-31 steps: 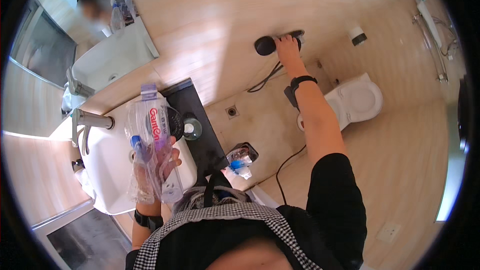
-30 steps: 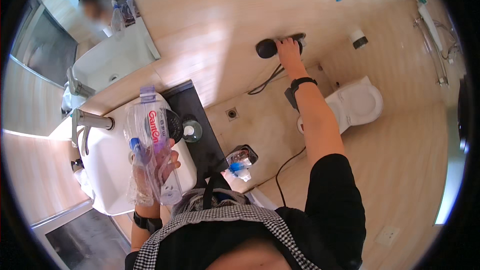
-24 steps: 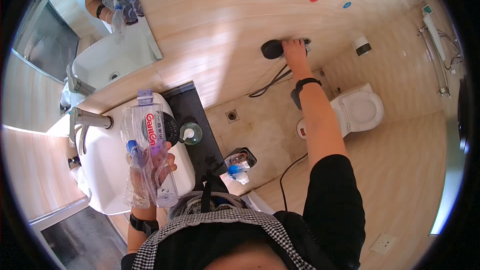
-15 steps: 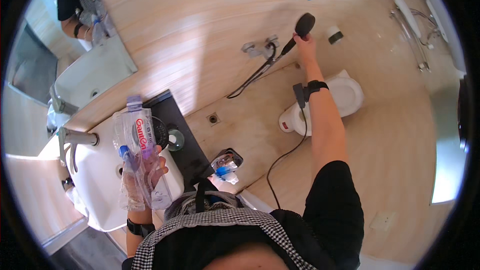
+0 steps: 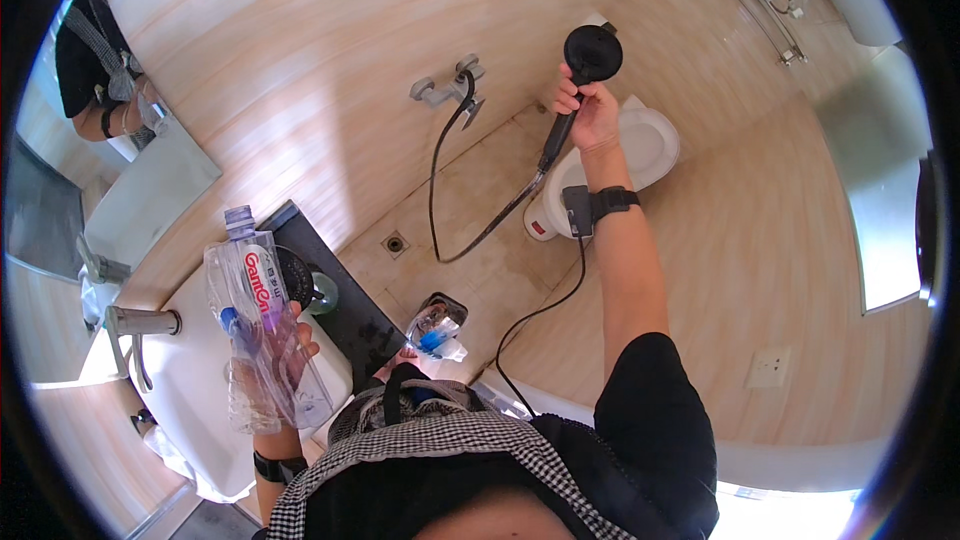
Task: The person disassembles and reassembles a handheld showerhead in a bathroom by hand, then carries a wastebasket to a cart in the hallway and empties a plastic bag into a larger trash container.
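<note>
My right hand (image 5: 597,122) is closed around the handle of a black shower head (image 5: 592,52), held up with its round end away from me. From the handle a dark hose (image 5: 436,180) hangs in a loop and runs to the chrome wall mixer tap (image 5: 440,88). Over the white washbasin (image 5: 190,380), my left hand (image 5: 302,345) is wrapped round clear, crumpled plastic bottles. One large bottle (image 5: 232,270) has red print and no cap; another bottle (image 5: 240,340) shows a blue cap. How many bottles are bunched there I cannot tell.
A basin faucet (image 5: 145,322) and mirror (image 5: 130,200) are at left. A dark ledge (image 5: 350,325) carries a round black item and a glass-like one. A bin (image 5: 445,312) with plastic waste stands on the floor near a drain (image 5: 395,244). The toilet (image 5: 650,145) is beyond my right forearm.
My right hand has brought the shower head nearer and turned it, and the hose now hangs in a wider loop. The view has swung rightward. My left hand still holds the bottles.
</note>
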The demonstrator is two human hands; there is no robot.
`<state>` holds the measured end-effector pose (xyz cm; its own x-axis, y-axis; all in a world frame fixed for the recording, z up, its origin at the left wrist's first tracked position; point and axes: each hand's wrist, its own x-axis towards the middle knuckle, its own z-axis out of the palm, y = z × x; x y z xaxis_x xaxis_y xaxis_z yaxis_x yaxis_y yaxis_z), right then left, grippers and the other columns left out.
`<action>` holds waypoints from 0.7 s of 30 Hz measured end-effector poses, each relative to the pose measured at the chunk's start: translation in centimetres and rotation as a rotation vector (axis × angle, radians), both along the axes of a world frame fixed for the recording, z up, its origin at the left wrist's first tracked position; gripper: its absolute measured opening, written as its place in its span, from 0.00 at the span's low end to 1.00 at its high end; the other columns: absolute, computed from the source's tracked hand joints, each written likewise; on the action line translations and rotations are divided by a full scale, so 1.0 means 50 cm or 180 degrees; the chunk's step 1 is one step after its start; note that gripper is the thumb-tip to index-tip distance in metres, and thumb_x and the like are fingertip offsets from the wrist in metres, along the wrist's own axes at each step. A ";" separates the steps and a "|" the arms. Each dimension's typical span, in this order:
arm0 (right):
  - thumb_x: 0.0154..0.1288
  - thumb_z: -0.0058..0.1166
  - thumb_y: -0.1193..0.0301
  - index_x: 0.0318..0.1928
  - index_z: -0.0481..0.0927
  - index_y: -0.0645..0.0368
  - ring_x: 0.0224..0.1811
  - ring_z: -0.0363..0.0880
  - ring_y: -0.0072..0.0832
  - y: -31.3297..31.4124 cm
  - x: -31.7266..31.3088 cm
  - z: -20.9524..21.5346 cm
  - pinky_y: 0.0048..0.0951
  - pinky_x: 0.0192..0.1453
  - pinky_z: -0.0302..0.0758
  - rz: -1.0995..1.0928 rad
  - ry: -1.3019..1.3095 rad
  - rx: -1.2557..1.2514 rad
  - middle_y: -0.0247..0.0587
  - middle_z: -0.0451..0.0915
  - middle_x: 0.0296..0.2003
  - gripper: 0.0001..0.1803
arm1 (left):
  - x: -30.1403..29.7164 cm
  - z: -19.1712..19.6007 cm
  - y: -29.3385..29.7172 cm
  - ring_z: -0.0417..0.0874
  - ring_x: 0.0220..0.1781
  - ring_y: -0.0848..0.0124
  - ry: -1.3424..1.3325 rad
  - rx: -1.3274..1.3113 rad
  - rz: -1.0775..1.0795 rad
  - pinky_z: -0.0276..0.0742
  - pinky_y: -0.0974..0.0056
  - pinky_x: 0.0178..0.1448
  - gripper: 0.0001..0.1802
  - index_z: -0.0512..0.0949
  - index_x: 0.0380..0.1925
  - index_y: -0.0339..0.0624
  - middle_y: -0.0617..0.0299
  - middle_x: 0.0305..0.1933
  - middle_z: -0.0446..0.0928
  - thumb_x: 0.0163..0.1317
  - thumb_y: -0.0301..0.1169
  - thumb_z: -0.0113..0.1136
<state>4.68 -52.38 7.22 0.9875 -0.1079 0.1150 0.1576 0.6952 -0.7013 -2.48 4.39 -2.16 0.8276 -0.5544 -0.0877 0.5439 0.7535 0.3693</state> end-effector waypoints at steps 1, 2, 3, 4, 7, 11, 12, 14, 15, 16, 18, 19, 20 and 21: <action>0.52 0.44 0.74 0.52 0.70 0.72 0.27 0.63 0.24 0.010 0.000 0.004 0.25 0.33 0.62 0.0033 0.0021 0.0010 0.36 0.67 0.29 0.25 | -0.003 0.006 -0.003 0.77 0.46 0.52 0.0054 0.0053 0.0049 0.78 0.51 0.46 0.33 0.66 0.61 0.38 0.42 0.59 0.71 0.64 0.51 0.52; 0.52 0.44 0.74 0.54 0.69 0.72 0.27 0.62 0.24 0.020 0.001 0.008 0.25 0.33 0.62 0.0066 0.0042 0.0020 0.36 0.67 0.28 0.26 | -0.005 0.011 -0.006 0.78 0.46 0.51 0.0109 0.0105 0.0098 0.80 0.51 0.46 0.34 0.67 0.60 0.37 0.42 0.57 0.73 0.63 0.52 0.54; 0.52 0.44 0.73 0.55 0.69 0.72 0.26 0.62 0.24 0.027 0.004 0.011 0.25 0.32 0.62 0.0100 0.0031 0.0026 0.36 0.67 0.28 0.28 | -0.006 0.013 -0.007 0.78 0.46 0.51 0.0120 0.0140 0.0108 0.80 0.51 0.46 0.34 0.67 0.60 0.37 0.42 0.57 0.73 0.63 0.52 0.54; 0.52 0.45 0.73 0.57 0.68 0.73 0.26 0.62 0.24 0.034 0.006 0.014 0.25 0.32 0.62 0.0133 0.0020 0.0032 0.36 0.67 0.28 0.29 | -0.007 0.014 -0.008 0.78 0.46 0.51 0.0131 0.0175 0.0118 0.80 0.51 0.46 0.34 0.67 0.60 0.37 0.42 0.57 0.73 0.62 0.51 0.55; 0.52 0.45 0.73 0.59 0.66 0.73 0.26 0.62 0.23 0.046 0.010 0.017 0.25 0.32 0.61 0.0309 -0.0043 0.0104 0.35 0.67 0.28 0.31 | -0.008 0.013 -0.010 0.78 0.45 0.52 0.0057 0.0156 0.0135 0.80 0.51 0.46 0.35 0.67 0.60 0.37 0.43 0.57 0.73 0.61 0.52 0.56; 0.53 0.45 0.72 0.60 0.65 0.72 0.26 0.62 0.23 0.062 0.008 0.024 0.25 0.32 0.61 0.0381 -0.0050 0.0046 0.35 0.67 0.28 0.31 | -0.005 0.011 -0.015 0.78 0.44 0.53 -0.0108 -0.0093 0.0095 0.80 0.52 0.46 0.37 0.67 0.60 0.36 0.43 0.58 0.72 0.59 0.52 0.58; 0.53 0.45 0.72 0.60 0.65 0.72 0.26 0.62 0.23 0.065 0.005 0.024 0.25 0.32 0.61 0.0403 -0.0070 0.0077 0.35 0.67 0.28 0.31 | -0.004 0.013 -0.016 0.78 0.45 0.54 -0.0101 -0.0085 0.0060 0.80 0.52 0.46 0.37 0.67 0.60 0.37 0.43 0.58 0.72 0.59 0.52 0.59; 0.53 0.45 0.72 0.60 0.65 0.72 0.26 0.62 0.23 0.071 -0.003 0.025 0.25 0.32 0.61 0.0445 -0.0110 0.0140 0.34 0.67 0.28 0.31 | -0.002 0.015 -0.015 0.77 0.45 0.54 -0.0086 -0.0067 -0.0012 0.79 0.52 0.46 0.37 0.67 0.60 0.37 0.44 0.58 0.72 0.58 0.53 0.59; 0.53 0.45 0.72 0.60 0.65 0.72 0.26 0.62 0.23 0.073 -0.005 0.026 0.25 0.32 0.61 0.0456 -0.0132 0.0149 0.34 0.67 0.28 0.31 | -0.001 0.014 -0.013 0.76 0.46 0.55 -0.0167 -0.0066 -0.0073 0.77 0.53 0.47 0.37 0.66 0.61 0.38 0.44 0.60 0.70 0.60 0.53 0.57; 0.53 0.45 0.72 0.60 0.65 0.72 0.26 0.62 0.22 0.074 -0.008 0.027 0.25 0.32 0.62 0.0466 -0.0155 0.0157 0.34 0.67 0.27 0.31 | 0.001 0.009 -0.010 0.75 0.47 0.56 -0.0247 -0.0066 -0.0134 0.75 0.54 0.47 0.36 0.64 0.62 0.38 0.45 0.61 0.69 0.62 0.52 0.55; 0.53 0.46 0.72 0.60 0.65 0.73 0.25 0.62 0.22 0.082 -0.012 0.032 0.25 0.32 0.62 0.0507 -0.0187 0.0165 0.34 0.67 0.27 0.31 | 0.004 0.003 -0.007 0.73 0.48 0.57 -0.0378 -0.0099 -0.0212 0.73 0.54 0.48 0.36 0.63 0.63 0.39 0.45 0.63 0.67 0.63 0.52 0.53; 0.53 0.46 0.72 0.60 0.65 0.73 0.25 0.63 0.22 0.091 -0.011 0.034 0.25 0.32 0.62 0.0539 -0.0195 0.0166 0.34 0.67 0.27 0.31 | 0.006 0.000 -0.007 0.73 0.48 0.57 -0.0428 -0.0132 -0.0229 0.72 0.54 0.48 0.36 0.63 0.63 0.39 0.45 0.62 0.68 0.63 0.52 0.53; 0.53 0.46 0.72 0.60 0.65 0.73 0.25 0.63 0.22 0.100 -0.010 0.036 0.24 0.32 0.62 0.0573 -0.0204 0.0165 0.34 0.67 0.27 0.32 | 0.007 -0.001 -0.006 0.73 0.48 0.57 -0.0479 -0.0167 -0.0244 0.72 0.54 0.48 0.35 0.64 0.63 0.39 0.45 0.62 0.68 0.63 0.52 0.53; 0.53 0.46 0.72 0.60 0.65 0.73 0.25 0.63 0.22 0.113 -0.008 0.038 0.24 0.31 0.62 0.0637 -0.0186 0.0174 0.34 0.67 0.27 0.32 | 0.007 0.003 -0.005 0.73 0.48 0.57 -0.0410 -0.0153 -0.0238 0.72 0.54 0.48 0.35 0.64 0.63 0.39 0.45 0.62 0.68 0.64 0.52 0.53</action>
